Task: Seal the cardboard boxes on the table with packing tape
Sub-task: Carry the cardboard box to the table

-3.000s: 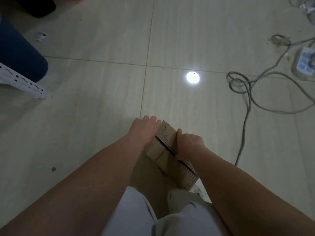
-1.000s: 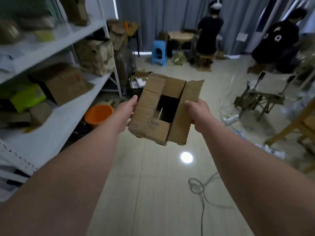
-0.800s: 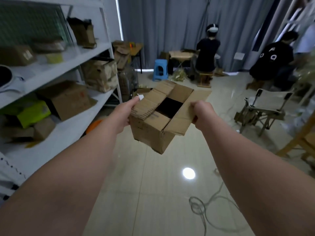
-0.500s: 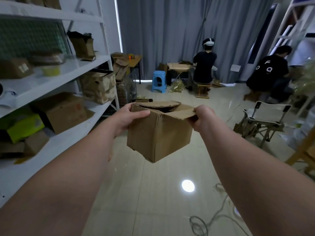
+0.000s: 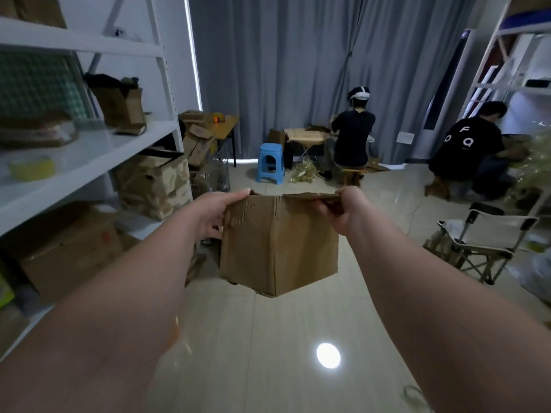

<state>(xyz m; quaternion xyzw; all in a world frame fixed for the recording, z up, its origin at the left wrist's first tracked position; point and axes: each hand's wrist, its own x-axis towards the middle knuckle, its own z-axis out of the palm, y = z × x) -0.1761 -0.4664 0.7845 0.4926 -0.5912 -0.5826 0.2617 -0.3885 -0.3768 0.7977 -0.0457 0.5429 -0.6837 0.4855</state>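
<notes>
Left hand (image 5: 213,217): fingers curled round the top-left corner of the cardboard box (image 5: 280,245), one digit along the upper edge. Right hand (image 5: 346,214): pinching the top-right flap edge. Both are gripping.

Change over the last second: the box was tipped toward the camera, flaps splayed and the opening showing. It's now upright, top seen edge-on, flaps lying roughly flat.

It's held in mid-air above the tiled floor (image 5: 268,338), with a shelving rack (image 5: 89,150) to the left.

My read: flaps closed, nothing taped, no tape roll in view. It needs setting down first.
</notes>
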